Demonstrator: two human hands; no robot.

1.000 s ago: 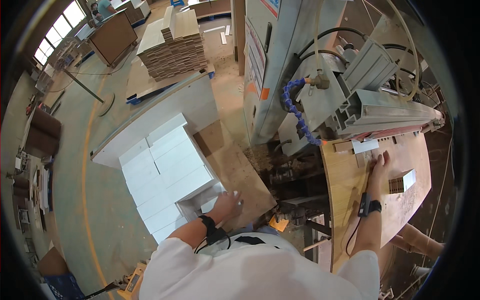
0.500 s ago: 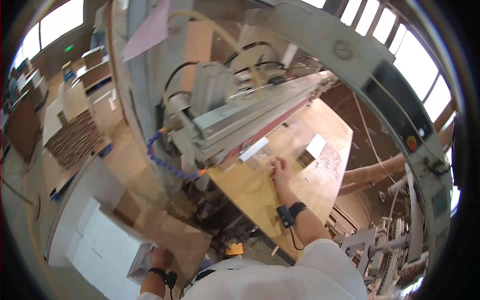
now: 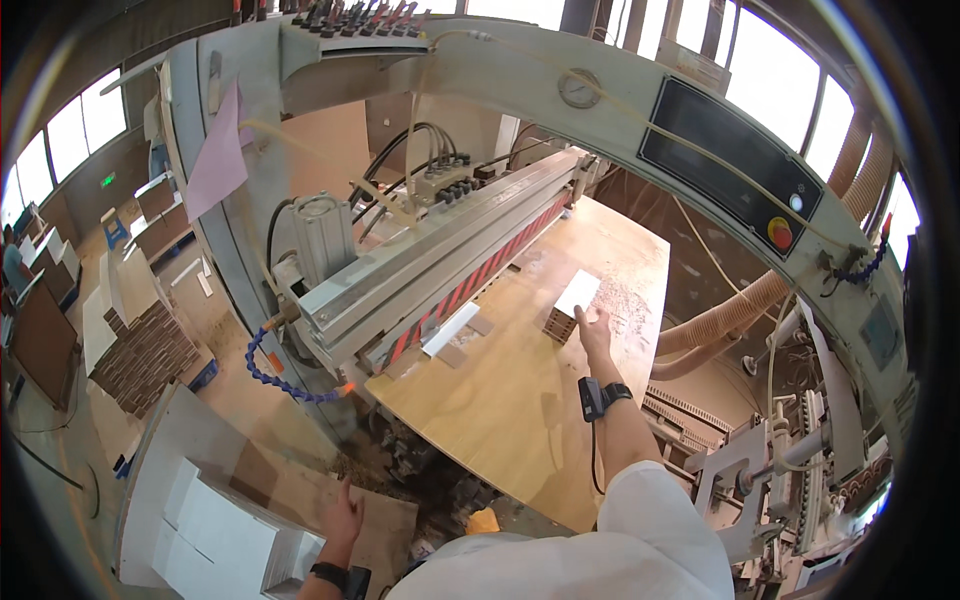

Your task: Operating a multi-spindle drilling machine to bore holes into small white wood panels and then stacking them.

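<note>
White-topped rectangular stack of small boards with brown, hole-dotted edges (image 3: 577, 292): on the right half of the yellow wooden worktop (image 3: 500, 400), lying flat, sawdust (image 3: 632, 312) scattered just to its right.
Stack axis: long side runs away from the person, leaning a bit right; holed brown end faces the person.
Right hand (image 3: 596, 335): at the near right corner of the stack, fingertips at its edge, looks like contact. Stack lies ahead and slightly left of this grip. Fingers bent, narrow gap to the thumb; can't make out whether it is closed round the stack or only touching.
Left hand (image 3: 343, 518): the farther one, well apart, low left, off the worktop. One digit extended, rest loosely bent, nothing visible in the grip.
Left-side pile: white flat panels (image 3: 215, 540), just left of that hand, beside a brown board (image 3: 385, 515).
Under the beam: white strip-shaped piece (image 3: 452, 329) on the worktop, near the red-and-black striped guard (image 3: 480, 275) of the silver metal beam (image 3: 420, 270). Well left of the stack, neither hand on it.
</note>
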